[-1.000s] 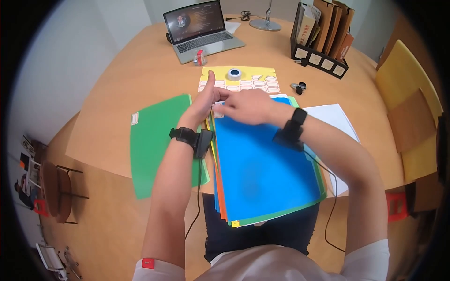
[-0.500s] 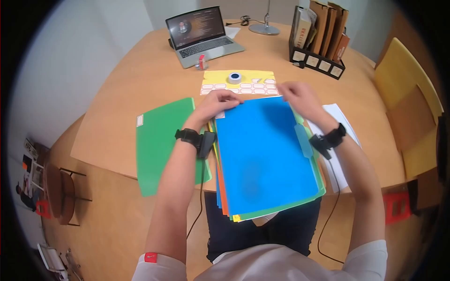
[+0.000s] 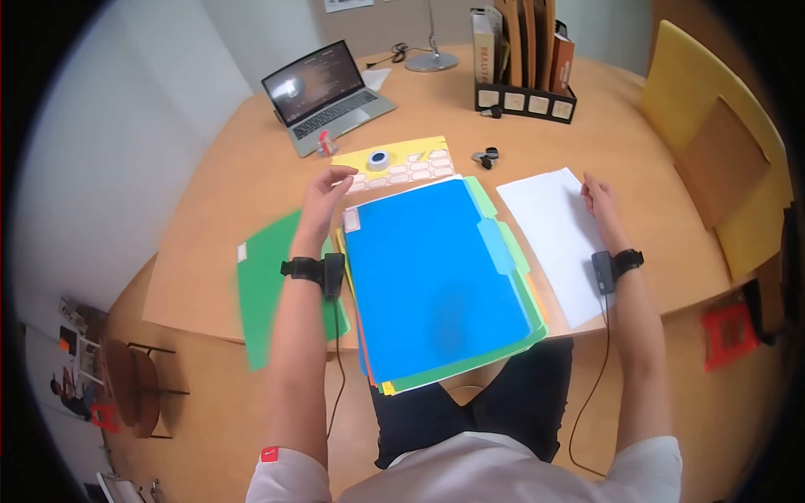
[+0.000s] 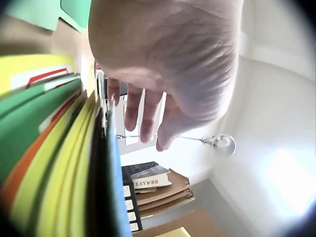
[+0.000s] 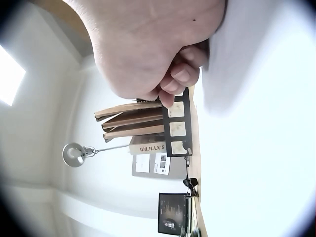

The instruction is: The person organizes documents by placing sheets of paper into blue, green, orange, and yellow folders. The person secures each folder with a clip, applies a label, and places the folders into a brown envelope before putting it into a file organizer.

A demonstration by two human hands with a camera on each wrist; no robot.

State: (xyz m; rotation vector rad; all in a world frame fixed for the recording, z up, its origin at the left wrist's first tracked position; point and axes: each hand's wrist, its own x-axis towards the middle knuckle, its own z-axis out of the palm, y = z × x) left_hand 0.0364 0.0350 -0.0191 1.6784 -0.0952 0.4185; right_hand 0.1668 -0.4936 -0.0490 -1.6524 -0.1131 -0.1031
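Note:
My left hand (image 3: 323, 201) is just off the upper left corner of a stack of coloured folders, fingers loosely extended and holding nothing. A blue folder (image 3: 428, 285) lies on top of the stack, with a red-bordered label (image 3: 352, 220) at its upper left corner. In the left wrist view, the edges of yellow, orange and green folders (image 4: 54, 163) show under it. Past the stack, my right hand (image 3: 600, 201) is at the right edge of white paper (image 3: 545, 235), its fingers loosely curled around nothing. A green folder (image 3: 268, 285) lies partly behind my left forearm.
Beyond the stack lies a yellow sheet of labels (image 3: 428, 149) with a tape roll (image 3: 379, 159) on it. Black clips (image 3: 485, 157) sit to its right. Farther back are a laptop (image 3: 335, 105), a lamp base (image 3: 432, 61) and a black file holder (image 3: 537, 104).
Both hands have left the blue folder's top edge. My right hand has moved right to the white paper, my left hand slightly left. The head view has shifted.

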